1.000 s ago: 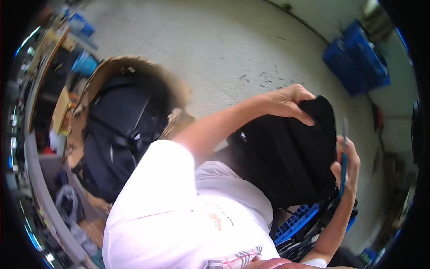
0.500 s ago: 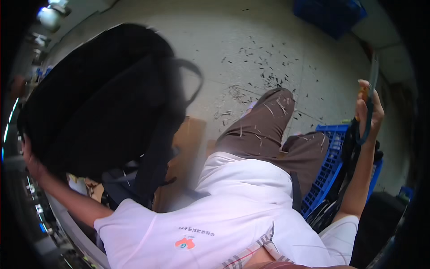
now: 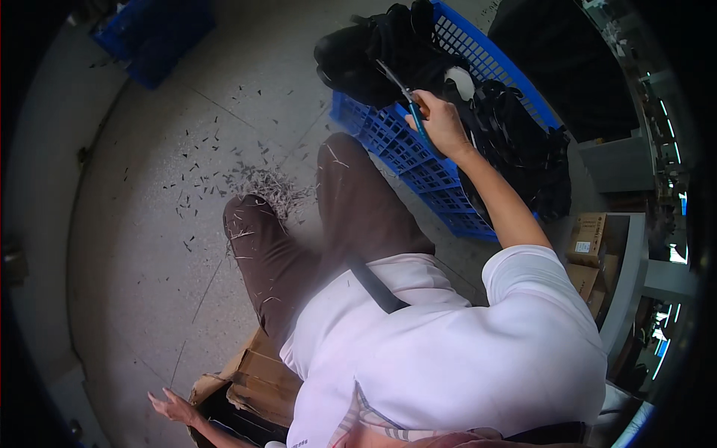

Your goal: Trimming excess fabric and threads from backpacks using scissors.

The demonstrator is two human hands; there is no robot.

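A: Right hand (image 3: 446, 125) gripping the scissors (image 3: 415, 116) by their teal handle, blades out past the fingers! Left hand (image 3: 175, 409) is bare, fingers spread, holding nothing I can see.

B: And here's the danger: a black fabric bundle (image 3: 355, 63) lies just ahead of the right hand, right by those blades. A careless jab could nick it, or a loose strap might snag the points.

A: Are the 2 touching?

B: Can't tell from above, nor whether the blades are parted.

A: Around the right hand, more black goods (image 3: 523, 142) heaped in the blue basket (image 3: 502, 63), folds overlapping. Tug 1 and others could come along.

B: Just beside the left hand, a cardboard box (image 3: 263, 381) with a ragged edge that could scrape the wrist. Its dark contents (image 3: 233, 420) are mostly lost behind the forearm (image 3: 219, 437) and shirt (image 3: 478, 343).

A: Farther out, between the hands, clippings (image 3: 275, 190) litter the floor (image 3: 134, 246); they might cling to fabric dropped there, or skid underfoot.

B: And well ahead of the left hand, a blue crate (image 3: 160, 37) fades toward the dark rim, contents unreadable. The heaped goods overlap so much I can't count them.
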